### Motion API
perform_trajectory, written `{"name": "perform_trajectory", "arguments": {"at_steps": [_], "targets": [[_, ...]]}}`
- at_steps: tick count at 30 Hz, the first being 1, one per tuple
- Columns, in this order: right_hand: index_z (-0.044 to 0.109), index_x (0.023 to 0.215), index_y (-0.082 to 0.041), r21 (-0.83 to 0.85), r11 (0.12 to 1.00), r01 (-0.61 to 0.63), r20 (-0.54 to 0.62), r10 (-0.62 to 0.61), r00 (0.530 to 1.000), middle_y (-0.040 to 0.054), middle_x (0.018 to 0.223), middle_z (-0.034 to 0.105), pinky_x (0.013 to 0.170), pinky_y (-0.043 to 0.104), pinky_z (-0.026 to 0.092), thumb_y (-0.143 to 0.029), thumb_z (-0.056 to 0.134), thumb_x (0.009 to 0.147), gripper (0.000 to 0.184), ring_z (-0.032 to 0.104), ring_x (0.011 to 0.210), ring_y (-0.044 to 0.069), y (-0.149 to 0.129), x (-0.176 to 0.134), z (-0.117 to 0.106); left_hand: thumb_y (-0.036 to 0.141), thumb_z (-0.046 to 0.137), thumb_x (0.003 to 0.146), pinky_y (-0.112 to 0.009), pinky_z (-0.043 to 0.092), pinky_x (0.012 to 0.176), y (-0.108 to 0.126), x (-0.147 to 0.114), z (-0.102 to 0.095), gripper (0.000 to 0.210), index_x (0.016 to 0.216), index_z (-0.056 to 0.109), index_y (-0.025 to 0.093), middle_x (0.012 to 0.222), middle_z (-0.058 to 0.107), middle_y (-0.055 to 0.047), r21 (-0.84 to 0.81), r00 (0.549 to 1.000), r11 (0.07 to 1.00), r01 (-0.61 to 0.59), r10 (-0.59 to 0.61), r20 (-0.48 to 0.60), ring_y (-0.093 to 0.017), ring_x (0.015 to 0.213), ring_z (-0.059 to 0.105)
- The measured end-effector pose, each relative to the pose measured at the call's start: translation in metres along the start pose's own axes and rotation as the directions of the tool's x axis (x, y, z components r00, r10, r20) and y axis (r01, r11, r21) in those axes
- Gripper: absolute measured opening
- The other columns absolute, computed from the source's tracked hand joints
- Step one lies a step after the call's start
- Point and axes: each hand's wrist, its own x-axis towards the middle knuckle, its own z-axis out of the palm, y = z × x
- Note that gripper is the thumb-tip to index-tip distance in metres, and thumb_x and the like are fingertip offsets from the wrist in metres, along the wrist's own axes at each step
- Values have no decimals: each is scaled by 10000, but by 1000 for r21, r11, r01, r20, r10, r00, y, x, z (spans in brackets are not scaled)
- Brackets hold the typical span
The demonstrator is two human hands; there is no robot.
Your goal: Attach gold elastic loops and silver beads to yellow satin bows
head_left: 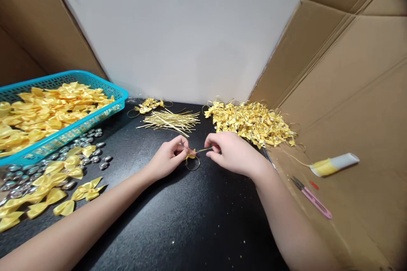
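Observation:
Near the middle of the black table, my left hand pinches a small yellow ribbon bow, most of it covered by the fingers. A thin loop hangs below the bow. From the bow a gold twist tie runs right to my right hand, whose thumb and fingers are closed on its end. Behind my hands lies a pile of gold twist ties. Beyond my right hand is a heap of finished-looking yellow bows with loops.
A blue basket of yellow bows stands left. Loose bows and shiny silver beads lie before it. A small bow cluster sits at the back. Right, on cardboard, are pink thread snips, a thread spool and a red piece.

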Motion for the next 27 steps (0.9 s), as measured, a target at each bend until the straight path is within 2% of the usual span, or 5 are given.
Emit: {"name": "perform_trajectory", "arguments": {"at_steps": [7, 13, 19, 23, 27], "targets": [[667, 666, -175, -35, 991, -131, -19, 130, 991, 10, 629, 609, 556, 260, 350, -107, 599, 789, 156, 487, 542, 108, 10, -9, -13, 373, 560, 888, -338, 541, 753, -2, 1, 0, 193, 839, 456, 218, 846, 771, -72, -45, 1000, 999, 16, -17, -23, -248, 893, 735], [667, 654, -173, -13, 976, -216, 135, 216, 967, -1, 617, 620, 537, 253, 359, -135, 619, 769, 131, 496, 531, 104, 24, -4, -10, 377, 636, 823, -346, 541, 772, 1, 1, 1, 234, 935, 602, 175, 925, 771, -95, -126, 997, 990, 57, -62, -38, -240, 880, 725], [666, 615, -183, -22, 959, -282, 260, 277, 925, 7, 637, 653, 541, 255, 389, -124, 640, 727, 129, 540, 555, 120, 35, 4, 0, 330, 684, 764, -288, 480, 627, 0, 0, -4, 179, 815, 759, 174, 792, 741, -66, 110, 991, 994, 14, 1, -134, -184, 697, 641], [650, 555, -184, -37, 945, -324, 330, 318, 889, -1, 607, 649, 548, 257, 404, -125, 695, 695, 158, 553, 550, 123, 41, 7, 3, 332, 710, 715, -265, 417, 552, 1, -1, -6, 177, 773, 776, 179, 705, 707, -47, 129, 986, 991, 23, -1, -168, -156, 611, 568], [675, 590, -187, -92, 932, -350, 374, 358, 856, 6, 629, 670, 540, 264, 405, -159, 769, 652, 116, 574, 560, 137, 43, 9, 7, 311, 704, 690, -259, 373, 534, 1, -2, -7, 144, 740, 775, 196, 650, 676, -27, 204, 987, 979, 0, 33, -159, -137, 566, 500]]}}
